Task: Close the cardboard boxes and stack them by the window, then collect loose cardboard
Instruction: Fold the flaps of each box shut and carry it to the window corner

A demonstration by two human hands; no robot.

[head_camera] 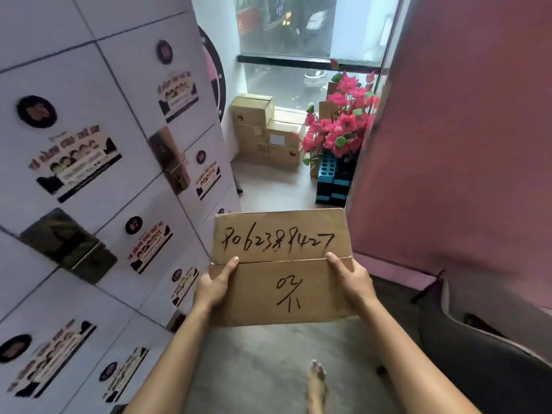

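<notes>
I carry a closed brown cardboard box (280, 282) in front of me, its top flaps meeting in a seam, with black handwritten numbers on top. My left hand (213, 286) grips its left edge, thumb lying over the top. My right hand (351, 279) grips the right edge the same way. Ahead on the floor by the window (298, 82) stands a stack of closed cardboard boxes (263, 132), two columns of different height.
A white locker wall (98, 174) with stickers runs along the left. A pink wall (463, 144) closes the right. Pink artificial flowers (340, 124) and blue-black blocks (331, 180) stand right of the stack. My bare foot (317, 383) is on the grey floor.
</notes>
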